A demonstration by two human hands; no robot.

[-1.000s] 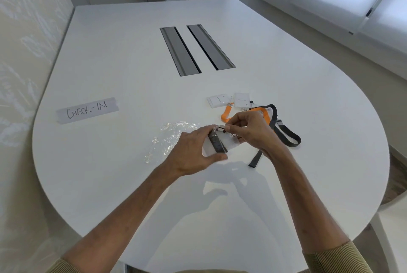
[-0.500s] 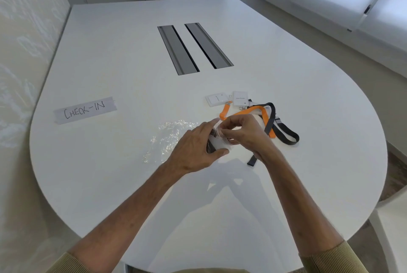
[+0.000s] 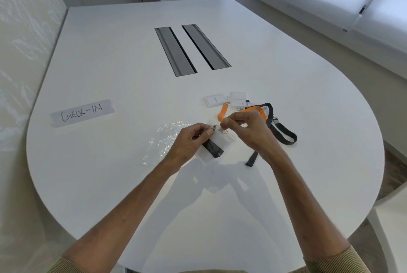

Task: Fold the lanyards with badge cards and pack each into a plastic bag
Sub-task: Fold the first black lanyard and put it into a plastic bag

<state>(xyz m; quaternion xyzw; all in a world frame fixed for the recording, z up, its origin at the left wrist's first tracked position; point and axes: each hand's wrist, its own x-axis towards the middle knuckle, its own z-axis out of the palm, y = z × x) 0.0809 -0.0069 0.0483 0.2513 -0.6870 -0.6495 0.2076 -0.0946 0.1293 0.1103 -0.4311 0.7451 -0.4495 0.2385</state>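
apparently mid-pack at frame centre, the left hand (image 3: 189,144) grips a plastic bag (image 3: 203,158) with a folded dark lanyard (image 3: 213,149) inside, the right hand (image 3: 250,130) pinches its clip (image 3: 217,129), while an orange lanyard (image 3: 222,114) and a black lanyard (image 3: 286,137) to the right await packing.

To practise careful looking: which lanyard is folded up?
The dark lanyard held against its card by the left hand; the orange lanyard and black lanyard lie loose on the table.

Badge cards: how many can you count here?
3. Two cards lie side by side beyond the hands; the third card is in the left hand, under a folded dark lanyard.
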